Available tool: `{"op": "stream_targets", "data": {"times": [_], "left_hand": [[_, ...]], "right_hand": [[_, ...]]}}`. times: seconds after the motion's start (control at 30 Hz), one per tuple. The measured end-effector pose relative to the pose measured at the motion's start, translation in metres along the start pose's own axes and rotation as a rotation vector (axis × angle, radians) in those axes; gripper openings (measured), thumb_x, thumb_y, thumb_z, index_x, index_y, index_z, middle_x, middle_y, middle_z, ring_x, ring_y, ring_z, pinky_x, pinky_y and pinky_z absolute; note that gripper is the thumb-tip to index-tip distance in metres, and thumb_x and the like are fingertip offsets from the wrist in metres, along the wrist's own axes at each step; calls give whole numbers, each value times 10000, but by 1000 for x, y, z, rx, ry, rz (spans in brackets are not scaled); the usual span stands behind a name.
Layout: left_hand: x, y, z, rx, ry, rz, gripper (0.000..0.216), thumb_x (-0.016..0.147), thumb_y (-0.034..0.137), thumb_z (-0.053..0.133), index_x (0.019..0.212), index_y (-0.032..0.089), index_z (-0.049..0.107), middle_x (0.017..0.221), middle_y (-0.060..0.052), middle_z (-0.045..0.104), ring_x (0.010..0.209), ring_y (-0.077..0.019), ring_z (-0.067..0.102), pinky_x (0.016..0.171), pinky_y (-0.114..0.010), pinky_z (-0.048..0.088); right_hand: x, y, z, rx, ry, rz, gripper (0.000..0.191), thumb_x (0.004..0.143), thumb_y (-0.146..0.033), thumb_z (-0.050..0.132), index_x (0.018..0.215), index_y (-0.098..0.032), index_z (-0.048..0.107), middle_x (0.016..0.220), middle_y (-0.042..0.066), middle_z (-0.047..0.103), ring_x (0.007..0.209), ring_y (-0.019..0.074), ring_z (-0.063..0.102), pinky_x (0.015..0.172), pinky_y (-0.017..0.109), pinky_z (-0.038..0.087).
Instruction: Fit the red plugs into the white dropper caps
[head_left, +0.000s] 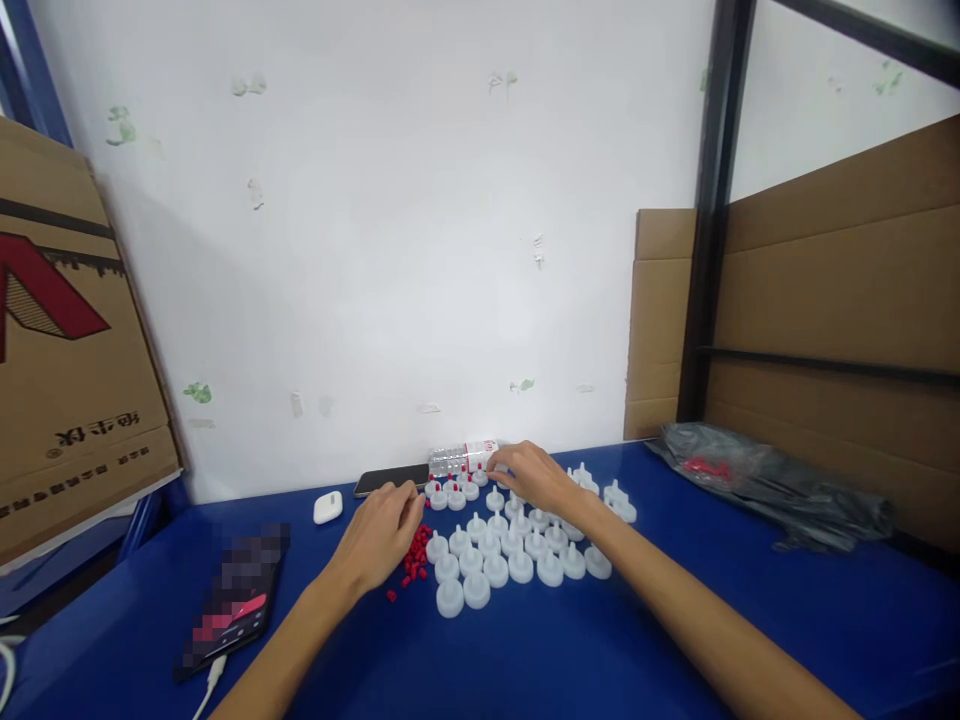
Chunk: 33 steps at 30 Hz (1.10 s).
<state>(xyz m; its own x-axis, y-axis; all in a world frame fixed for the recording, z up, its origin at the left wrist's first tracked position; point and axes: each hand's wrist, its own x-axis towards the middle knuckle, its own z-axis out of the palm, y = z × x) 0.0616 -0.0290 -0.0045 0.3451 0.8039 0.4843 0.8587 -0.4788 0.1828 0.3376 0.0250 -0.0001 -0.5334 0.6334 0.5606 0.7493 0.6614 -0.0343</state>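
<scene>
My left hand (382,532) is beside a loose pile of small red caps (417,553), palm down, its fingers curled together. Whatever its fingertips hold is hidden. My right hand (534,476) reaches over the white nozzle lids (513,541), and its bent fingers come together near the back row. I cannot make out what is between them. Between the two hands, several white lids with red-tipped nozzles (455,493) stand grouped at the back. The white lids with bare nozzles stand upright in loose rows in front of and under my right forearm.
Behind the lids lie a clear plastic bottle (448,460) and a dark phone (390,479). A white earbud case (328,507) and a plugged-in phone (238,600) are on the left. Grey plastic bags (772,485) lie at right, near cardboard (832,300). The wall (420,220) bounds the blue table (600,660).
</scene>
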Motion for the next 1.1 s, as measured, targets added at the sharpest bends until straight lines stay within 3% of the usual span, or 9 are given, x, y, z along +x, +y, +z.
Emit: {"op": "stream_targets", "data": {"times": [0.13,0.27,0.43,0.73,0.97,1.1], "left_hand": [[-1,-1,5,-30,-29,3,317,999,386,310,823,218,513,795,-34,581,762,-212,530,690,-326,372],[-1,-1,8,-47,-65,13,323,999,394,316,863,216,549,822,-46,592,814,-229,537,726,-338,384],[-1,-3,10,-36,-85,4,319,995,380,327,907,218,586,834,-57,610,843,-244,545,745,-347,392],[0,-2,9,0,-114,7,322,990,328,333,922,205,622,872,-83,639,892,-255,560,763,-347,404],[-1,-2,10,20,-121,11,328,987,325,334,927,205,634,873,-85,643,898,-255,569,769,-346,407],[-1,-1,9,27,-119,2,327,981,313,338,921,200,639,880,-90,652,905,-258,572,764,-346,410]], "right_hand": [[1,-5,7,-11,-38,-31,334,1034,-289,395,861,-182,660,874,64,706,834,200,647,788,303,423],[-2,-8,7,-15,-80,-60,389,1059,-290,295,898,-183,632,904,58,703,862,193,641,803,297,418],[-5,-9,10,-33,-149,-78,397,1061,-307,286,912,-179,631,920,59,702,887,196,642,835,316,408],[-4,-10,11,-73,-218,-47,491,1054,-342,273,758,-167,624,795,64,680,793,198,623,806,327,386],[-5,-10,15,-59,-245,-52,500,1064,-367,236,829,-185,638,855,52,692,915,201,625,883,334,360],[-5,-13,15,-93,-189,10,489,1065,-380,228,911,-194,654,969,55,702,926,198,618,855,329,369]]}}
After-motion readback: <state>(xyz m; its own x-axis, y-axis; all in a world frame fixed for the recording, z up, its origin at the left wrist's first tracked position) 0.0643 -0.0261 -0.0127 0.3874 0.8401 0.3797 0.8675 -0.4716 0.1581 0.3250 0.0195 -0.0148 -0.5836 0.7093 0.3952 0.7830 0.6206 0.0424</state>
